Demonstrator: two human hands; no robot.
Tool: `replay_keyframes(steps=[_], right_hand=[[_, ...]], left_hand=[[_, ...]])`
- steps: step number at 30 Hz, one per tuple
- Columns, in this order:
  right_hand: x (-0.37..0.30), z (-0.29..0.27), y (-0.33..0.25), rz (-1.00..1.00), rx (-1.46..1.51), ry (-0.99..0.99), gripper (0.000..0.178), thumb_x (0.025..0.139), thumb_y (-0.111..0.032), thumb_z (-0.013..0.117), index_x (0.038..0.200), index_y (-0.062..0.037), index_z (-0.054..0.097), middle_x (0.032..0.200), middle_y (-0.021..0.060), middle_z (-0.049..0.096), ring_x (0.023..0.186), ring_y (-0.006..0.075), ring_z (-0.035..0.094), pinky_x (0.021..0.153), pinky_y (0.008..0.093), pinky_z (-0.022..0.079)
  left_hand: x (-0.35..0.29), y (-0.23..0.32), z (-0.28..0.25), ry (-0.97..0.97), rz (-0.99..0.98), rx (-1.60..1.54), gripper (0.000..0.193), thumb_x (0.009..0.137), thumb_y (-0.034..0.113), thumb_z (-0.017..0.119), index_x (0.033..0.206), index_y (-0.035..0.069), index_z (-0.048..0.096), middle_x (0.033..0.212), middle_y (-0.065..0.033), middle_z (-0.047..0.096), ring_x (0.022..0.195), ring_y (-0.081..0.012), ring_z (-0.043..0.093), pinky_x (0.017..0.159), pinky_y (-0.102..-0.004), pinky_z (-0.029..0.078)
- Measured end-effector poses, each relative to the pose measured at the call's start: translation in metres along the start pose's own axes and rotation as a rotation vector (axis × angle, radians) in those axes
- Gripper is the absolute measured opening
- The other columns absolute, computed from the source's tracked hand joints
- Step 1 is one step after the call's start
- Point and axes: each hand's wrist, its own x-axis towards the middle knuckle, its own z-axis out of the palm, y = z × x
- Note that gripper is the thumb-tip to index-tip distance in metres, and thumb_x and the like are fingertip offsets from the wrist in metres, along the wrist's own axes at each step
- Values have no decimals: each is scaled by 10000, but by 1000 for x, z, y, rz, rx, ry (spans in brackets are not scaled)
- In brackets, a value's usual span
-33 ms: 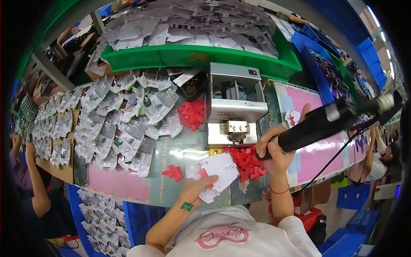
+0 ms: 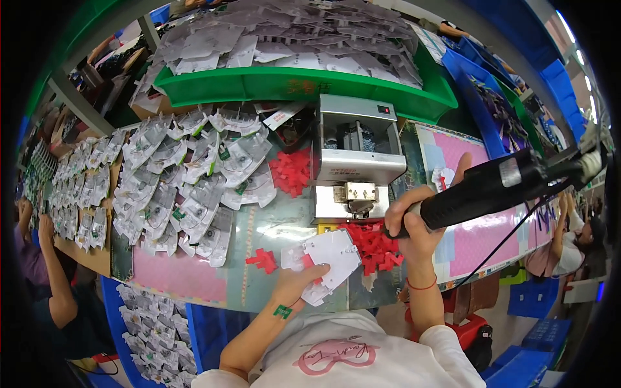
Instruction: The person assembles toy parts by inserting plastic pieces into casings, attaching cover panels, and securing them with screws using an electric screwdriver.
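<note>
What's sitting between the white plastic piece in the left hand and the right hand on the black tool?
In the head view, a heap of small red parts lies between the white plastic piece in the left hand and the right hand gripping the black tool.

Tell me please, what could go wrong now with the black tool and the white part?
1. The left hand holds the white part in the air with a red piece under the thumb; it may slip or tilt.
2. The right hand grips the black tool far from the part; its cable hangs across the bench and could snag.
3. Loose red pieces lie just below the hands and could get knocked off the edge.
</note>
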Motion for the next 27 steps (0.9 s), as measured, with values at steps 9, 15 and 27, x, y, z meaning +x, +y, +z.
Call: replay_keyframes(steps=[9,15,27], right_hand=[[16,10,32,-63,-166,-160,146,736,-41,644,818,10,534,736,82,559,572,124,534,547,221,425],[14,13,34,10,-165,-116,121,724,-20,637,775,2,530,693,70,552,575,125,529,540,223,415],[-7,29,8,202,161,-273,324,749,-272,703,709,-23,500,518,52,486,397,135,460,403,249,377]], left_hand=[[5,4,-4,4,136,33,409,682,-65,641,1068,-21,516,951,-114,603,809,-187,613,679,-298,514],[9,0,-7,45,123,97,397,681,-44,656,1055,-19,524,927,-103,607,790,-169,607,666,-276,506],[4,3,4,62,143,142,334,683,-36,649,1001,-32,547,875,-100,619,736,-153,608,643,-269,498]])
